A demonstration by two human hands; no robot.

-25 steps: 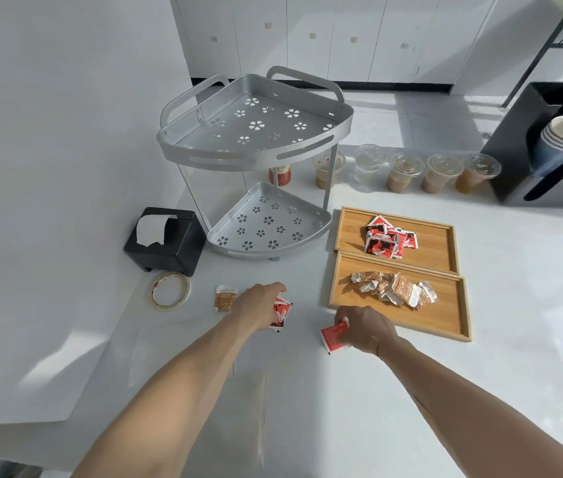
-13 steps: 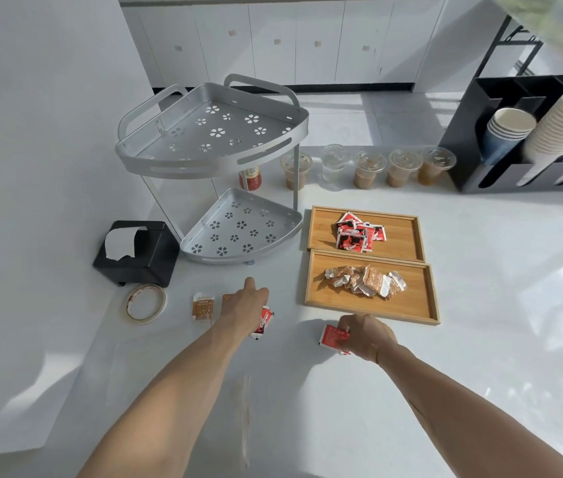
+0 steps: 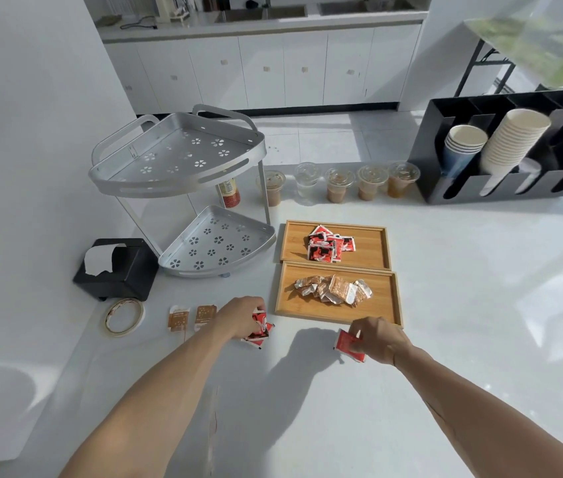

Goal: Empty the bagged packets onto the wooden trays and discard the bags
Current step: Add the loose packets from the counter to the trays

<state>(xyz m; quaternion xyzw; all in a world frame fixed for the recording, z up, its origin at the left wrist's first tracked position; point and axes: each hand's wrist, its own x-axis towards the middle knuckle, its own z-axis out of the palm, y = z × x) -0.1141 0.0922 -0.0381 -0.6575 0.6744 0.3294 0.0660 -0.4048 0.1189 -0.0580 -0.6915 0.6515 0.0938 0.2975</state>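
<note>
While loose on the counter: 2 red packets point(image 3: 259, 331) under the left hand, 1 red packet point(image 3: 347, 345) in the right hand, 2 brown packets point(image 3: 192, 317) lying bare beside the tape roll point(image 3: 124, 317).
Far tray point(image 3: 373, 248): red pile, left of middle.
Near tray point(image 3: 381, 301): brown and silver pile, mid-tray.
Bags: none seen.
Handling: likely light, thin, limp sachets; slick foil, prone to sliding on the smooth white counter point(image 3: 462, 305); probably unbreakable, safe to drop.
Hold: best pinched at a sealed edge or corner, not the flat face.
Left hand point(image 3: 240, 319): palm down, fingers curled over the red pair, apparently gripping them against the counter; arm stretched forward.
Right hand point(image 3: 378, 339): closed in a pinch on the packet's right edge, just short of the near tray's front rim; wrist low, forearm angled in from the right.
Next, as a guess: reds to the far tray, browns to the near tray.
</note>
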